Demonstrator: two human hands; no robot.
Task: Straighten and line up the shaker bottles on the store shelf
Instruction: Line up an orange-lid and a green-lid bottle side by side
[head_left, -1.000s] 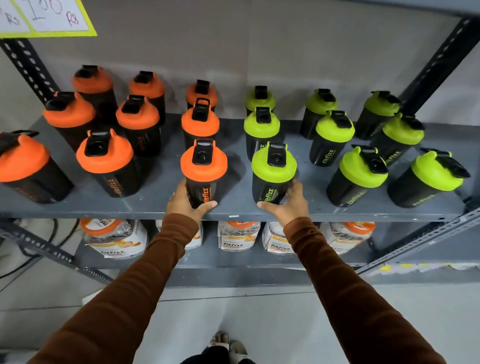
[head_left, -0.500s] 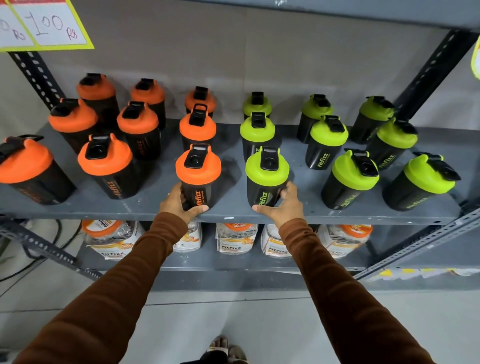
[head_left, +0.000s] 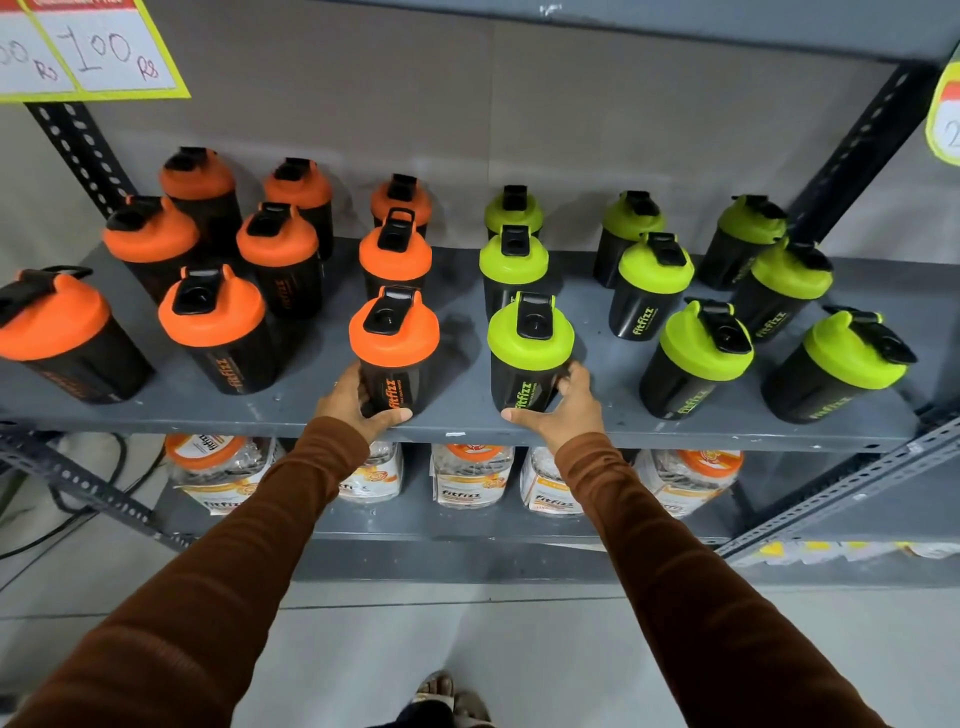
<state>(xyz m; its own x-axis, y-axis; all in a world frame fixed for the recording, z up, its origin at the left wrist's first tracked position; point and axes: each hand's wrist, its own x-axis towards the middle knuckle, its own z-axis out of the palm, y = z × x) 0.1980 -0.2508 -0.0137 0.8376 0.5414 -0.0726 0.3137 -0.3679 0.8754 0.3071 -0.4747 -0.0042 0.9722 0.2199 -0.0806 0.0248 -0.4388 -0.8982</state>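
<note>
Black shaker bottles stand on a grey shelf (head_left: 457, 374), orange-lidded ones on the left half and green-lidded ones on the right. My left hand (head_left: 350, 402) grips the base of the front orange-lid bottle (head_left: 393, 348) near the shelf's front edge. My right hand (head_left: 563, 410) grips the base of the front green-lid bottle (head_left: 530, 353) beside it. Both bottles stand upright with a gap between them. Behind each runs a short column of same-coloured bottles. The orange bottles at far left (head_left: 57, 332) sit unevenly.
A lower shelf (head_left: 415, 517) holds clear jars with orange lids (head_left: 470, 475). Perforated grey uprights frame the shelf at left (head_left: 78, 150) and right (head_left: 862, 150). Price cards hang at the top left (head_left: 98, 52). The grey floor and my feet (head_left: 452, 701) lie below.
Both hands stay on the same two front bottles. The view has tilted slightly, so the shelf sits a little lower in frame.
</note>
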